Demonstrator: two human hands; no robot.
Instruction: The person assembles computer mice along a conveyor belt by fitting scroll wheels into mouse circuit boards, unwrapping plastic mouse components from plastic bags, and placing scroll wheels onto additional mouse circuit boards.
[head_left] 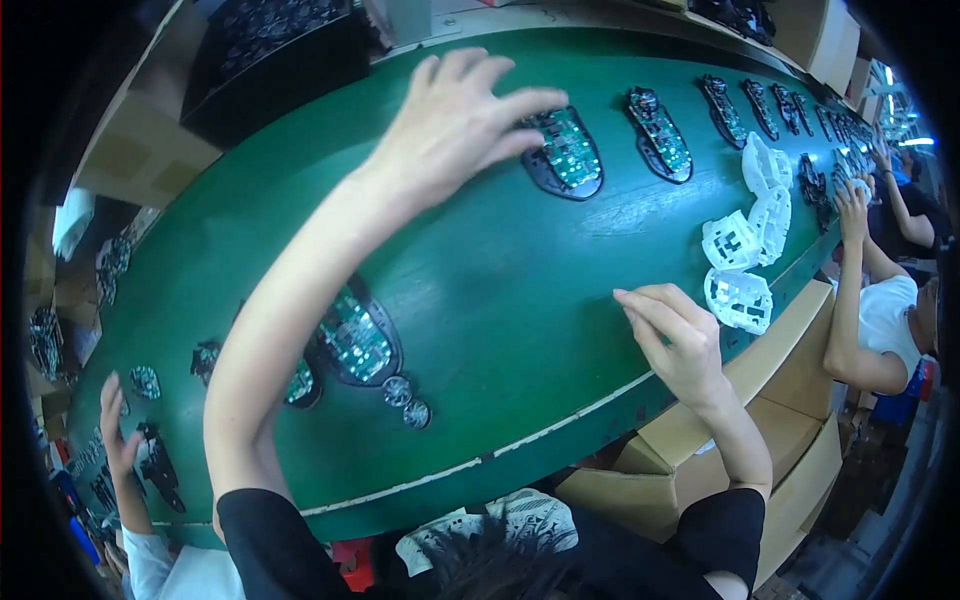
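In the head view, the person's left hand (pixel 450 125) reaches over the green work surface (pixel 470 260), fingers spread, thumb and index finger at a black-backed circuit board's (pixel 572 150) edge; contact is unclear. The right hand (pixel 682 342), fingertips pinched together, hovers near white plastic shells (pixel 768 225); whether it grips anything cannot be told.

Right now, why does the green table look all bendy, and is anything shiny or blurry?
In the head view, the green table looks curved because the fisheye lens bends straight edges; in the head view, pale glare shines just below a circuit board, and a lamp glows at far right; in the head view, the left hand looks slightly blurry.
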